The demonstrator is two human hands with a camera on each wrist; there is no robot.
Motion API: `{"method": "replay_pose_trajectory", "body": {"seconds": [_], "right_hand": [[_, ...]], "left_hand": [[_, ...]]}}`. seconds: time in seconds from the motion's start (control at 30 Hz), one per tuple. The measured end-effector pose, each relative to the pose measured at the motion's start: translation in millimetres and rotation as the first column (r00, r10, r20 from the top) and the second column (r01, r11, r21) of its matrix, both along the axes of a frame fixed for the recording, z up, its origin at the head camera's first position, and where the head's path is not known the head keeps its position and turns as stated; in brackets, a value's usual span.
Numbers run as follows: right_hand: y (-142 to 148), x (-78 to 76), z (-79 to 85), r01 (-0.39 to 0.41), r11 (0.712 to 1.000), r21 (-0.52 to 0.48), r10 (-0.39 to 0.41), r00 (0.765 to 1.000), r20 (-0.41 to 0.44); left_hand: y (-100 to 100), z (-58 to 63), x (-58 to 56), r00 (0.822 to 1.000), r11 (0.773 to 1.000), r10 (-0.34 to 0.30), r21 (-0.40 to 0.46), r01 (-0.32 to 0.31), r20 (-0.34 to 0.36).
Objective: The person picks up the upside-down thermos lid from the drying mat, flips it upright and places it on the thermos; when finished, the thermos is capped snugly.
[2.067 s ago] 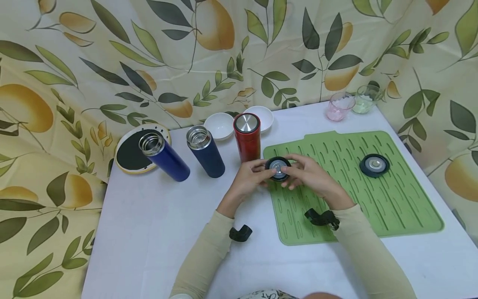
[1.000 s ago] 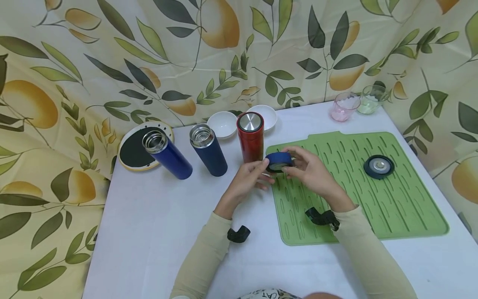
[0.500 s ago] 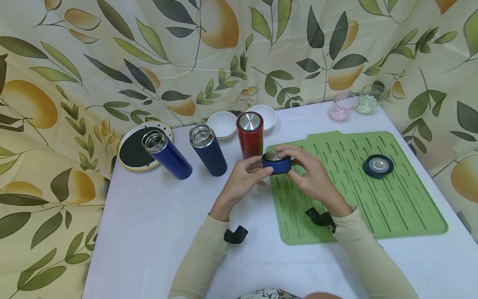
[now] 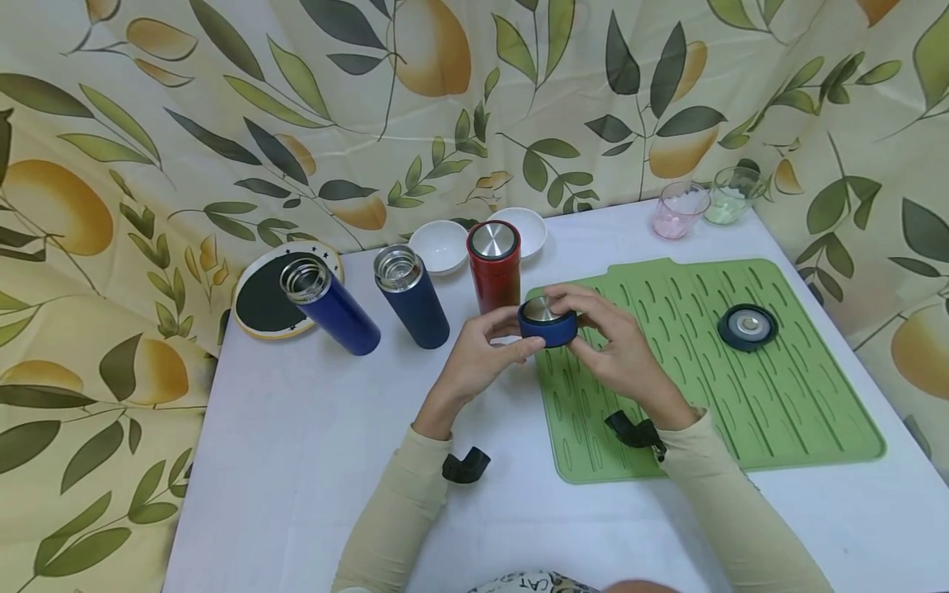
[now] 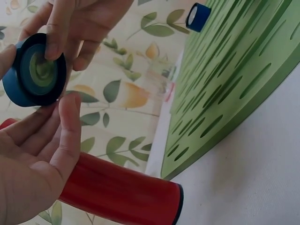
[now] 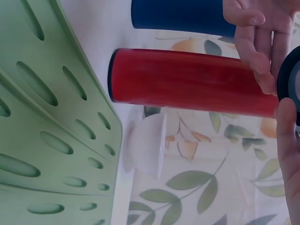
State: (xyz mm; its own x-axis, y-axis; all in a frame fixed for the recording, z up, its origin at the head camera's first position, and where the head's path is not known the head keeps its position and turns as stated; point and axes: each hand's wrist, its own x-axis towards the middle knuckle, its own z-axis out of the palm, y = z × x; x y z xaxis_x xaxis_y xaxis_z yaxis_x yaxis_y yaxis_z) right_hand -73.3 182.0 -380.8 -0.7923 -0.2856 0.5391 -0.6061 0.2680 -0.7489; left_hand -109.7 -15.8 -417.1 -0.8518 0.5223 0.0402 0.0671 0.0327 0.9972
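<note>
Both hands hold a blue bottle lid (image 4: pixel 549 333) in the air, its silver top facing up in the head view. My left hand (image 4: pixel 477 362) pinches its left side with the thumb in front. From the right, my right hand (image 4: pixel 624 356) grips it, fingers over the far rim and top, thumb at the near side. The ringed underside of the lid (image 5: pixel 43 75) shows in the left wrist view. Just behind the hands stands a red vacuum bottle (image 4: pixel 494 276) with its lid on. Two lidless bottles, one bright blue (image 4: pixel 343 319) and one navy (image 4: pixel 415 306), stand to the left.
A green drying mat (image 4: pixel 712 412) covers the table's right side, with a second lid (image 4: pixel 748 328) lying underside up on it. White bowls (image 4: pixel 439 247), a dark round plate (image 4: pixel 270 301) and two glasses, pink (image 4: pixel 678 212) and green (image 4: pixel 732 196), line the back.
The lid has been flipped in the hands: its underside faced up at first, then it tilted, and now its silver top faces up. Over the last half second the hands barely move.
</note>
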Motion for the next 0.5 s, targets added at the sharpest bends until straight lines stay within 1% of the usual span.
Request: {"method": "replay_pose_trajectory", "body": {"seconds": [0.07,0.13,0.17,0.3,0.4,0.5], "right_hand": [[1,-0.2,-0.3,-0.011,1.000,0.010,0.011,1.000,0.000],[2,0.1,0.8,-0.023,0.999,0.029,0.023,1.000,0.005],[2,2.1,5.4,-0.031,0.999,0.038,0.030,0.999,0.013],[3,5.7,12.4,-0.077,0.996,0.046,0.073,0.994,0.084],[3,7.4,14.6,-0.134,0.991,-0.012,0.135,0.977,0.163],[2,7.6,16.3,-0.170,0.983,-0.072,0.181,0.960,0.214]], "left_hand": [[0,2.9,0.9,1.000,1.000,0.018,-0.026,-0.018,-0.019],[-1,8.9,2.9,0.999,0.998,0.033,-0.044,-0.034,-0.034],[-1,12.5,4.4,0.998,0.998,0.038,-0.049,-0.040,-0.044],[-2,27.3,11.2,0.997,0.998,0.042,-0.033,-0.044,-0.066],[-2,31.8,15.5,0.995,0.999,0.047,-0.011,-0.048,-0.084],[-2,31.9,17.8,0.993,0.997,0.056,0.048,-0.052,-0.100]]}}
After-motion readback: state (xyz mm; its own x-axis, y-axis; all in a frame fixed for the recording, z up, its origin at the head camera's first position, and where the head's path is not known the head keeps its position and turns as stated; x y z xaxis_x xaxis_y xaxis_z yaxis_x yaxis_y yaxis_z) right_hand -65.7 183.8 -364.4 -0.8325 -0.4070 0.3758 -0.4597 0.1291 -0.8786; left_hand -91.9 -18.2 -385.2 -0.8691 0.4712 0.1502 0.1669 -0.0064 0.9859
